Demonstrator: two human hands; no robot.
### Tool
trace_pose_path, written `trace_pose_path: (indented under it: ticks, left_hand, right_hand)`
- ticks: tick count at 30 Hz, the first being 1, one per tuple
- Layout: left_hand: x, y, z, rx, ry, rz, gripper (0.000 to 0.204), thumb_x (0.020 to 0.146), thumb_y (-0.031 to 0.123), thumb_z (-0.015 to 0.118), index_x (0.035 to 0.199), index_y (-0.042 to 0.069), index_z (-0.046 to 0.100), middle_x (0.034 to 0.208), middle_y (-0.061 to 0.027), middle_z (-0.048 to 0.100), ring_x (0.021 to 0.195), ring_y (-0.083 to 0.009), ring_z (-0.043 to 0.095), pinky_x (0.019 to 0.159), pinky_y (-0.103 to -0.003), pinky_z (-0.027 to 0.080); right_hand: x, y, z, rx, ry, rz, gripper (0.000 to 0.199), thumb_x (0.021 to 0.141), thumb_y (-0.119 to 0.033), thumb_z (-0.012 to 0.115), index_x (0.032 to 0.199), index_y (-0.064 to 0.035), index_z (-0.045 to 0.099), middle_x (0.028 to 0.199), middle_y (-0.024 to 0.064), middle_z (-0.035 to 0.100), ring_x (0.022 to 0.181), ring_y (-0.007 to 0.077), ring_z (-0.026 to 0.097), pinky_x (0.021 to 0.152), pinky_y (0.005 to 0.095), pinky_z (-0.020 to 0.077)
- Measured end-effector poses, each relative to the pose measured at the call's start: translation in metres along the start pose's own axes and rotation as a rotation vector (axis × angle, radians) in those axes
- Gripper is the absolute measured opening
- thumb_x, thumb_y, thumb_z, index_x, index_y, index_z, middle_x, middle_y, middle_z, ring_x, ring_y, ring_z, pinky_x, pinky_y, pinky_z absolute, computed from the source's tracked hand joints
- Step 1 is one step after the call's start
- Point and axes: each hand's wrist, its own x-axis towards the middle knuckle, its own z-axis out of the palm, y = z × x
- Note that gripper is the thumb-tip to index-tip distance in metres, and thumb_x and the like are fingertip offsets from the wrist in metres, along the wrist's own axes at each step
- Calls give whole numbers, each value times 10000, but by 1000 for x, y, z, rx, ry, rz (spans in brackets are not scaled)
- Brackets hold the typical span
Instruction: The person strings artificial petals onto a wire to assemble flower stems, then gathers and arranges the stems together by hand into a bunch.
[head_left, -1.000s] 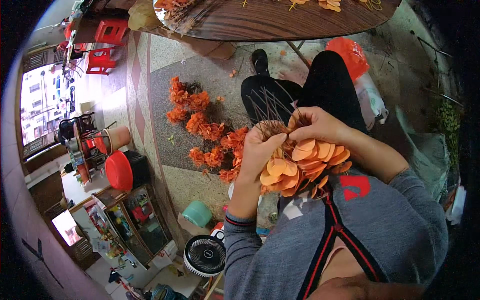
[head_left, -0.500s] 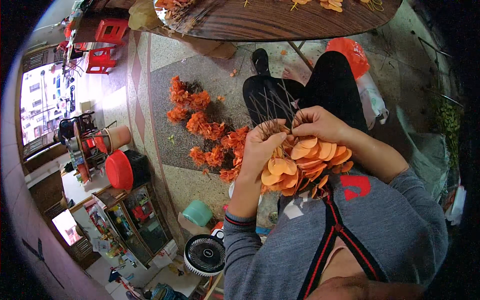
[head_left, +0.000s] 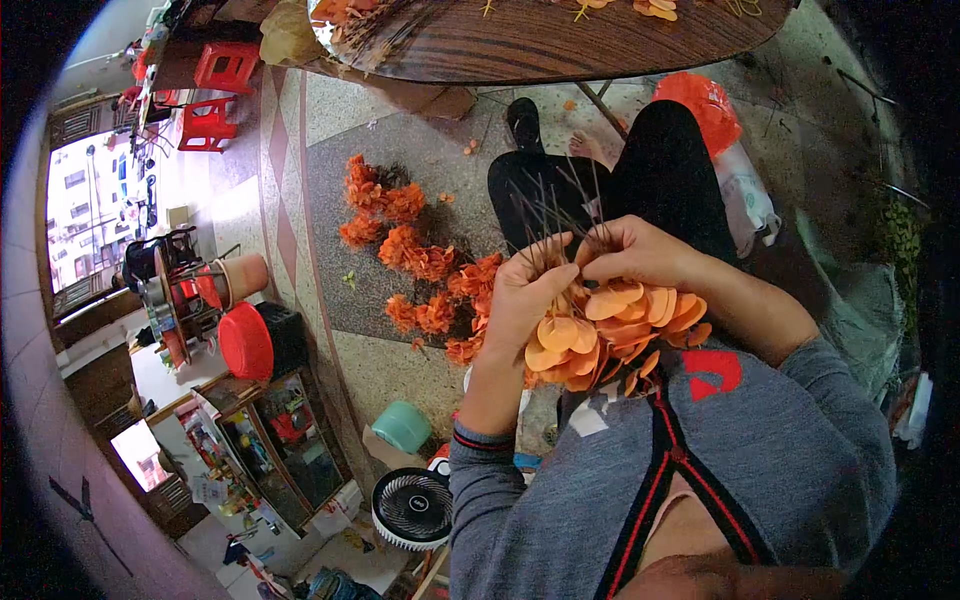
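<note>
Pinching thin stems (head_left: pixel 546 216), orange leaves (head_left: pixel 566 342) bunched

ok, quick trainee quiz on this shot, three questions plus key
1. True or false: the left grip and the right grip both hold the bunch of orange leaves.
2. The red-orange clusters left of the legs lie: a) in the red basin; b) on the floor; c) on the table.
3. What colour is the tub just above the fan in the picture?
Key: 1 true; 2 b; 3 pale green.
</note>
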Motion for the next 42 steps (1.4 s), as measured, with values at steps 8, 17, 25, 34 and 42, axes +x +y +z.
trace_pose_path:
  ticks: [8,17,25,34,42]
  left_hand:
    - [-4,1,2,-47,7,35,279,768,-68,612,1033,-18,540,886,-98,636,781,-145,623,697,-247,513]
    - [-1,-5,0,-94,-11,12,150,803,-23,590,952,-11,569,891,-91,629,750,-151,628,665,-261,519]
    - [-1,0,13,-77,12,-64,112,804,-6,609,908,-2,566,845,-54,631,616,-87,585,556,-186,486]
    - [9,1,9,14,-83,-75,187,804,-29,593,985,-14,549,892,-89,638,778,-114,616,693,-246,522]
    - [12,-5,1,11,-57,-44,96,840,27,553,924,-9,584,858,-83,637,773,-121,608,673,-236,501]
  right_hand:
    - [-2,-6,4,-20,-71,-32,158,738,-76,692,826,-38,566,717,-10,584,637,64,538,564,197,431]
    - [-5,3,-6,73,53,-144,113,760,-85,632,834,-42,559,702,12,573,590,63,530,501,204,413]
    - [1,-7,-4,107,71,-18,132,804,-163,645,863,-50,613,660,-21,580,518,33,506,465,178,403]
    - [13,0,-12,154,107,-60,117,788,-134,666,861,-57,616,684,-10,600,525,38,520,466,177,411]
    - [9,-9,-7,267,114,-92,111,789,-114,646,862,-48,595,672,-6,583,525,49,524,461,182,408]
